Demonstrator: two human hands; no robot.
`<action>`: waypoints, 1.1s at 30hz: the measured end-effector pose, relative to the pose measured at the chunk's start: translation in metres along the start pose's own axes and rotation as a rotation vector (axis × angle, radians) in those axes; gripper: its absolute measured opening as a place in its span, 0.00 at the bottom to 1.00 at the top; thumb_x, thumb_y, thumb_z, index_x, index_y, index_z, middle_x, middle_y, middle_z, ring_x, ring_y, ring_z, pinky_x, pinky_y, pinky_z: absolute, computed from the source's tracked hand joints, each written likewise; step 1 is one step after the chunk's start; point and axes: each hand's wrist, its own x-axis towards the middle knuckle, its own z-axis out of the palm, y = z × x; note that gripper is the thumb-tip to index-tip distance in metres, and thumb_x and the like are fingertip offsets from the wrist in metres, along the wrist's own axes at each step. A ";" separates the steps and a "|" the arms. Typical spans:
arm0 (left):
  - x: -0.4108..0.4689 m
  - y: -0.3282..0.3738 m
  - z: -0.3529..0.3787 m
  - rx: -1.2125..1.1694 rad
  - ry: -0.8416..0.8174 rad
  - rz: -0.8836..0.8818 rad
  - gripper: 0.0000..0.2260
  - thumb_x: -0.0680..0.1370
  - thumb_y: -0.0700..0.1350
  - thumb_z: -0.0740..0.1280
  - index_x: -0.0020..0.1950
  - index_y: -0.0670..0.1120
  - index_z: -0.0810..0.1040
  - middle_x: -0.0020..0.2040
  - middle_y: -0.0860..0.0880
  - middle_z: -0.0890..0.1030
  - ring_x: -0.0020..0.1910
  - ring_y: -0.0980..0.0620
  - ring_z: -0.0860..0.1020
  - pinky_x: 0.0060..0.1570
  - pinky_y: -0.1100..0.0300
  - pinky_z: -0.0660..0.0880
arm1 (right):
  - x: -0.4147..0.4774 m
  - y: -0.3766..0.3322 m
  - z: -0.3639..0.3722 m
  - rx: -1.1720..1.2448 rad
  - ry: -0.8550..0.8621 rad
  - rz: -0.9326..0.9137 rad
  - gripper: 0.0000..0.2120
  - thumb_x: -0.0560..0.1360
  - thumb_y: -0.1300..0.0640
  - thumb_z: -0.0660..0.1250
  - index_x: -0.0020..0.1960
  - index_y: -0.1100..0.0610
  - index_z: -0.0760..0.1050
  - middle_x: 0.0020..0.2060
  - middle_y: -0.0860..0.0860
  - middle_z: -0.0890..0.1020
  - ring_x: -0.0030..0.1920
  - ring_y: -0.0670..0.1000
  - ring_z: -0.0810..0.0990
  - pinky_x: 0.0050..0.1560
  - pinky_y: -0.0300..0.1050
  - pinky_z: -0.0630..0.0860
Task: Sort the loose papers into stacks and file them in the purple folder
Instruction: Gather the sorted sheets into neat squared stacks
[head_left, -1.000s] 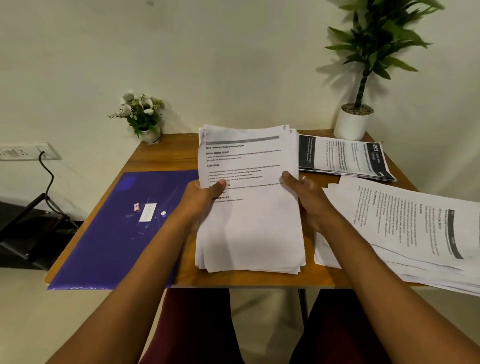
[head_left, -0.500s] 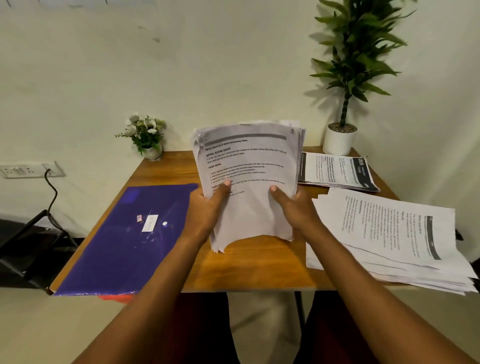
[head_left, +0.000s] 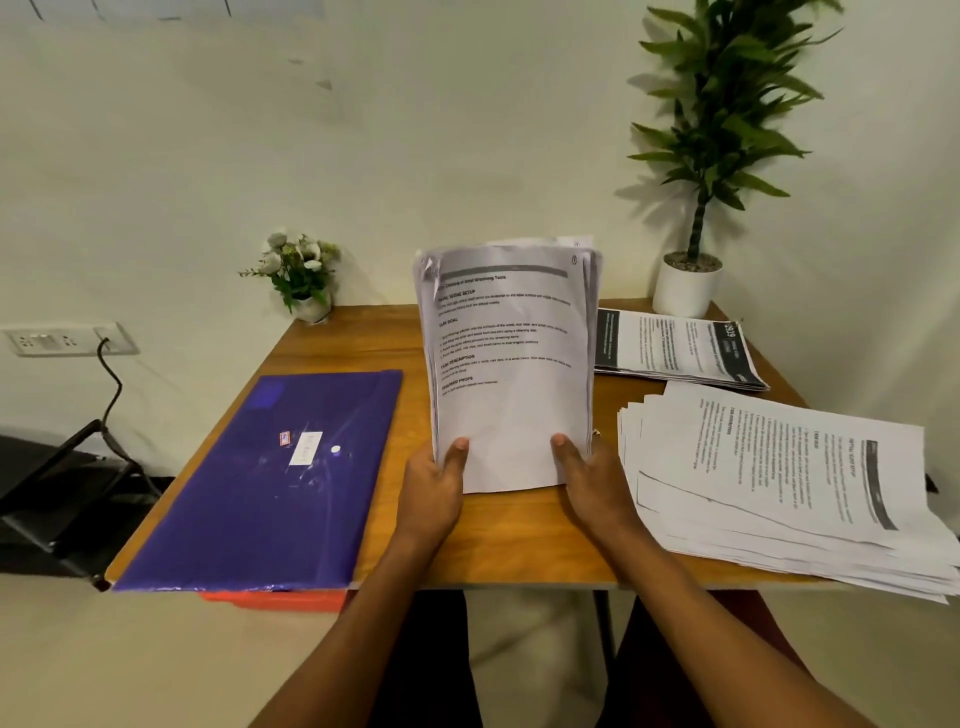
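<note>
A stack of printed papers (head_left: 511, 364) stands upright on its bottom edge on the wooden table (head_left: 519, 540), at the middle. My left hand (head_left: 434, 491) grips its lower left edge, thumb on the front page. My right hand (head_left: 592, 480) grips the lower right edge the same way. The purple folder (head_left: 270, 488) lies flat and closed on the table's left side. A fanned pile of papers (head_left: 779, 483) lies at the right. A smaller stack with dark headers (head_left: 675, 353) lies at the back right.
A small flower pot (head_left: 301, 275) stands at the table's back left. A tall potted plant (head_left: 688, 283) stands at the back right corner. An orange item (head_left: 275, 598) sticks out under the folder's front edge. A wall socket with a cable (head_left: 67, 340) is at the left.
Both hands lifted the paper stack off the table, tilted it upright and slid down to its lower edges; its bottom edge now rests on the table.
</note>
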 end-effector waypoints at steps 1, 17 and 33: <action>-0.001 0.000 0.000 -0.002 -0.002 0.003 0.10 0.83 0.52 0.64 0.63 0.53 0.71 0.56 0.56 0.81 0.53 0.57 0.82 0.43 0.65 0.81 | 0.000 0.000 0.000 -0.008 -0.002 0.007 0.24 0.83 0.45 0.60 0.74 0.57 0.66 0.66 0.52 0.74 0.69 0.57 0.73 0.58 0.44 0.70; 0.010 -0.012 0.000 -0.005 0.008 -0.061 0.16 0.81 0.54 0.65 0.67 0.50 0.72 0.57 0.52 0.82 0.53 0.51 0.83 0.43 0.62 0.82 | 0.010 0.007 0.003 -0.023 -0.008 0.034 0.29 0.83 0.43 0.59 0.78 0.57 0.62 0.76 0.56 0.68 0.75 0.59 0.67 0.71 0.55 0.68; 0.002 -0.008 -0.002 0.014 -0.039 0.031 0.12 0.82 0.52 0.65 0.65 0.53 0.72 0.57 0.55 0.81 0.55 0.56 0.82 0.49 0.59 0.83 | 0.013 -0.008 -0.026 0.280 0.035 -0.145 0.20 0.73 0.43 0.74 0.61 0.52 0.79 0.54 0.47 0.85 0.57 0.50 0.84 0.51 0.43 0.82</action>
